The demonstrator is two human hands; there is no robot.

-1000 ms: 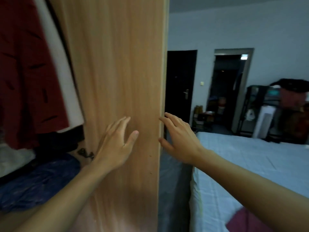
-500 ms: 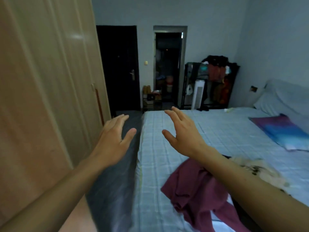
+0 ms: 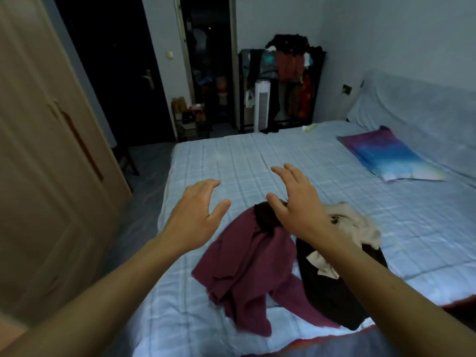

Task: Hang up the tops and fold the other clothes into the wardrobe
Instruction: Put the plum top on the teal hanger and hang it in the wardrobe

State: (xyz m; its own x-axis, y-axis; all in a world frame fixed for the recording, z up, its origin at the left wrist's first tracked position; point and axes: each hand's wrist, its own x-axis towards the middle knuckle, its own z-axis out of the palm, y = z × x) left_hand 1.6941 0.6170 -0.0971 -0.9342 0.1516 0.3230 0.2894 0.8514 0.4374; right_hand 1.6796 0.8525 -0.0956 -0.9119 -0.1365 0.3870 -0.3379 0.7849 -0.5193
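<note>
Both hands, left and right, hover empty with fingers spread above my bed. Maroon top lies crumpled there, touching black and cream garments. Wardrobe stands left.

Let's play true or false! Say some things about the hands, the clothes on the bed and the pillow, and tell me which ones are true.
1. Both hands hold nothing. True: the left hand and the right hand are open, with the fingers spread.
2. A maroon garment lies crumpled on the bed. True.
3. The pillow is plain white. False: it is purple and blue.
4. The clothes on the bed are neatly folded. False: the maroon garment, a black garment and a cream garment lie in a loose heap.
5. A clothes rack full of clothes stands by the far wall. True.
</note>
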